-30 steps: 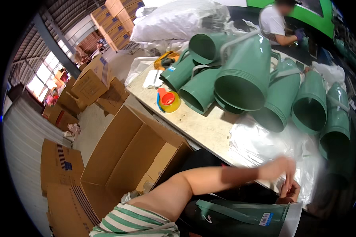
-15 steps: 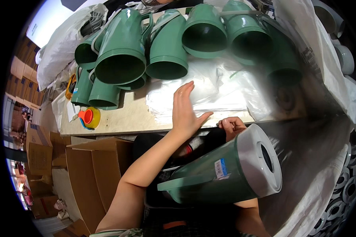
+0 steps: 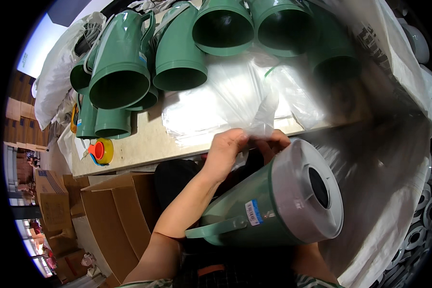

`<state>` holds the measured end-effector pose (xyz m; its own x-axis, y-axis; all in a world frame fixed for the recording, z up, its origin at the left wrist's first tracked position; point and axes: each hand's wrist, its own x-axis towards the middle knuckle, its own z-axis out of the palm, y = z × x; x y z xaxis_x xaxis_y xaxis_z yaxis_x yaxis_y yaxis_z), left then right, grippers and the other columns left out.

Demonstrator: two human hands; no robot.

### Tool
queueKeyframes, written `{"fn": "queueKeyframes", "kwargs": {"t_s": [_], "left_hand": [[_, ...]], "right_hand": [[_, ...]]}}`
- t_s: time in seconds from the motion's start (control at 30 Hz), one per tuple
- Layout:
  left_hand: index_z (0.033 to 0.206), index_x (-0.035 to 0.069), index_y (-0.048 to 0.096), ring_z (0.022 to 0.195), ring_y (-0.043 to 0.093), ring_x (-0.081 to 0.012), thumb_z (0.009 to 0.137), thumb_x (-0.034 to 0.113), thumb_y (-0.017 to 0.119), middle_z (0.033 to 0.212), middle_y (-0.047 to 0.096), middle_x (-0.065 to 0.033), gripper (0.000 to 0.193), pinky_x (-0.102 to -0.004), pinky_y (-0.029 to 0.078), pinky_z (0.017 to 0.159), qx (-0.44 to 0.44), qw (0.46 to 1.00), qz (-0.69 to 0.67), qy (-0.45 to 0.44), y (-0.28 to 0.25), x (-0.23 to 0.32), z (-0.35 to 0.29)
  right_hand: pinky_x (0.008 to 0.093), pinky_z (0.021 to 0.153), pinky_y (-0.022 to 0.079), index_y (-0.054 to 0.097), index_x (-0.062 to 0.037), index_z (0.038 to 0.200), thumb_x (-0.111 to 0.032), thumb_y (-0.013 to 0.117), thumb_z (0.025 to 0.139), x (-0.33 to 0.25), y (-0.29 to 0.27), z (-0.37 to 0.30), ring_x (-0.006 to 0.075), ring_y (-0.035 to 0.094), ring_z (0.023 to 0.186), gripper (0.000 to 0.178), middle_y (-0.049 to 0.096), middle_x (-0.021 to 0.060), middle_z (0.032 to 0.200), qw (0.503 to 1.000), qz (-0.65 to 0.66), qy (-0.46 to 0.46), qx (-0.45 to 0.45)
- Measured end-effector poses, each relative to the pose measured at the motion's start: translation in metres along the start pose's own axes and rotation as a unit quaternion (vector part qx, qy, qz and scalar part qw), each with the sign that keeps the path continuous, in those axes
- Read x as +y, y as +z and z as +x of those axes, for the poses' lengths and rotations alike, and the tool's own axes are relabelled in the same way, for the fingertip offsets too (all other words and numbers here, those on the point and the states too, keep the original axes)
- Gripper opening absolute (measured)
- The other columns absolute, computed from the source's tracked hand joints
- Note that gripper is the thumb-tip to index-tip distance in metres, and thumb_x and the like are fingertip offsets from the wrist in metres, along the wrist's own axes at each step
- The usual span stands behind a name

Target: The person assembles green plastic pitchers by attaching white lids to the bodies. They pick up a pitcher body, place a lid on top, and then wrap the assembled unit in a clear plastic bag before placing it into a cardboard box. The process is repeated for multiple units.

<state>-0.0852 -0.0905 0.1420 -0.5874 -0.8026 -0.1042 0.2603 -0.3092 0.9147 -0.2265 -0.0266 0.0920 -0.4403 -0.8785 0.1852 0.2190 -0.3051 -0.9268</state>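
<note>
Clear plastic bag (image 3: 265, 114) rises from the hands at the near edge of the table (image 3: 141, 149), against a pile of plastic film (image 3: 199, 113). Left hand (image 3: 226, 150) appears to pinch its lower end; right hand (image 3: 275, 140) meets it, grip indeterminable. Green vessel (image 3: 262, 194) lies tilted over the lap, just beside the right hand. Recommended: rub the layers apart lightly, avoid stretching, keep the vessel steady.

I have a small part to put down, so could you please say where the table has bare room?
A bare patch of tabletop lies between the red-and-yellow object and the plastic bags. The back is crowded with green jugs; the bags cover the middle.
</note>
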Motion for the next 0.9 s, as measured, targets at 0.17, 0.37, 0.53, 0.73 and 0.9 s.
{"fn": "queueKeyframes", "kwargs": {"t_s": [0.17, 0.37, 0.53, 0.73, 0.9], "left_hand": [[0.101, -0.006, 0.07, 0.089, 0.065, -0.0145, 0.096, 0.002, 0.064, 0.101, 0.072, -0.0113, 0.011, -0.0291, 0.052, 0.084, 0.018, 0.999, -0.045, -0.012, -0.004, 0.004, -0.013], [0.092, -0.003, 0.069, 0.092, 0.068, -0.021, 0.095, -0.001, 0.062, 0.101, 0.072, -0.0153, 0.008, -0.0337, 0.053, 0.088, 0.0, 0.957, 0.267, 0.113, 0.016, 0.032, -0.027], [0.084, 0.006, 0.047, 0.064, 0.055, -0.0119, 0.105, 0.028, 0.055, 0.071, 0.058, -0.0059, 0.032, -0.026, 0.044, 0.058, -0.157, 0.967, -0.196, 0.053, 0.005, 0.079, -0.04], [0.098, 0.003, 0.064, 0.073, 0.057, -0.0107, 0.079, -0.003, 0.071, 0.08, 0.058, 0.0013, 0.021, -0.0283, 0.048, 0.065, -0.03, 0.937, 0.33, 0.111, 0.011, 0.095, -0.011], [0.082, 0.011, 0.061, 0.074, 0.063, -0.018, 0.087, 0.014, 0.068, 0.086, 0.063, -0.0032, 0.009, -0.0301, 0.049, 0.06, -0.252, 0.724, 0.427, 0.479, 0.032, 0.121, -0.104]], "right_hand": [[0.0294, 0.082, 0.055, 0.066, -0.0011, 0.096, 0.0, 0.062, 0.097, -0.015, -0.005, -0.01, 0.0166, 0.068, 0.092, 0.004, 0.071, 0.0112, 0.102, 0.998, -0.017, -0.057, 0.02], [0.0295, 0.08, 0.056, 0.064, -0.0015, 0.098, -0.009, 0.06, 0.098, -0.037, -0.012, -0.002, 0.0171, 0.067, 0.09, 0.008, 0.07, 0.0111, 0.101, 0.998, -0.036, 0.0, 0.042], [0.0295, 0.078, 0.056, 0.062, -0.0018, 0.099, -0.016, 0.058, 0.099, -0.073, -0.035, 0.018, 0.0176, 0.067, 0.089, 0.015, 0.069, 0.011, 0.1, 0.988, -0.075, -0.009, 0.137], [0.0284, 0.074, 0.056, 0.06, -0.0038, 0.101, -0.027, 0.051, 0.102, -0.127, -0.083, -0.022, 0.0164, 0.066, 0.085, 0.025, 0.067, 0.0081, 0.099, 0.922, 0.311, 0.089, 0.212], [0.0305, 0.079, 0.056, 0.059, -0.0018, 0.107, -0.025, 0.052, 0.102, -0.121, -0.065, -0.095, 0.0175, 0.065, 0.09, 0.025, 0.067, 0.0092, 0.104, 0.96, 0.194, 0.109, 0.17]]}}
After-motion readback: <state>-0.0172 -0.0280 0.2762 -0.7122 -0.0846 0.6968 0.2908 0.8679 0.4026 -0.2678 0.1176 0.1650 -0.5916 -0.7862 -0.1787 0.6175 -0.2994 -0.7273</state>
